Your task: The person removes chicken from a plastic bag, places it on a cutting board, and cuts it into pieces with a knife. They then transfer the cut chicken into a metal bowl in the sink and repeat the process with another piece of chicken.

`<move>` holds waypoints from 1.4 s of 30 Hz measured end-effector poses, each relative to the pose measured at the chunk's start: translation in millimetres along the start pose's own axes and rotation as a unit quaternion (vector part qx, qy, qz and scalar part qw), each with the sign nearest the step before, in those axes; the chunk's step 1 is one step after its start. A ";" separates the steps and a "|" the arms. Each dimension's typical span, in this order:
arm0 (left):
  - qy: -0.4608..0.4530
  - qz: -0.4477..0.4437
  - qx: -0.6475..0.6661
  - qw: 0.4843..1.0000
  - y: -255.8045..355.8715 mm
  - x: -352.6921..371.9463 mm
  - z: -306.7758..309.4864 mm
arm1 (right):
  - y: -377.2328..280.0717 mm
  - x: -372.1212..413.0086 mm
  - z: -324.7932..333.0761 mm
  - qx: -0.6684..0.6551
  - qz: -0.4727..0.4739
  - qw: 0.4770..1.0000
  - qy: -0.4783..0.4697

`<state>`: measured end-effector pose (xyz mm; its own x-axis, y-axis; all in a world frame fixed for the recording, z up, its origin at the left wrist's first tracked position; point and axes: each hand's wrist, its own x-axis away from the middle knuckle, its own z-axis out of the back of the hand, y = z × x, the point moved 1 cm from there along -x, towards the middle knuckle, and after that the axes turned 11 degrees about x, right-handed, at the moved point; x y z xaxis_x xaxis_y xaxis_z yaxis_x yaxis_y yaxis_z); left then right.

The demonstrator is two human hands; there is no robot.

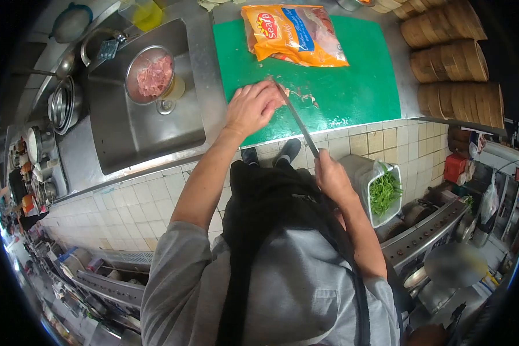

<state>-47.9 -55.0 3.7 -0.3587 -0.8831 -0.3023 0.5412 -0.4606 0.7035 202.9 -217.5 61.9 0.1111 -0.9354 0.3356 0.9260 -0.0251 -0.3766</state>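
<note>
A long knife is gripped by its handle in my right hand, at the front edge of the green cutting board. Its blade slants up and left to the fingertips of my left hand. That hand is closed over a piece of raw meat on the board, most of it hidden under the fingers. Small meat scraps lie just right of the blade. Behind them sits an orange printed bag of meat.
On the left, a metal bowl of cut meat stands in the steel sink. Stacked bamboo steamers line the right side. Below the counter, a white bin holds green vegetables.
</note>
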 end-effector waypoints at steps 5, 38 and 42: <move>-0.006 -0.023 -0.030 0.999 -6.3 0.0 -1.9 | 2.5 6.5 -1.9 0.009 -0.005 1.000 -0.004; 0.096 0.024 0.022 0.995 -14.4 12.6 4.1 | -16.7 -21.6 4.0 0.068 0.003 0.998 -0.002; 0.068 0.016 0.007 0.998 -16.1 10.7 6.1 | -19.2 -21.7 1.7 0.086 -0.001 0.996 -0.018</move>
<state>-65.1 -56.5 -7.0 -0.2350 -0.9016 -0.3632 0.5400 -0.4317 0.7225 183.4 -196.1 63.4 0.1193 -0.9220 0.3683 0.9742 0.0372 -0.2225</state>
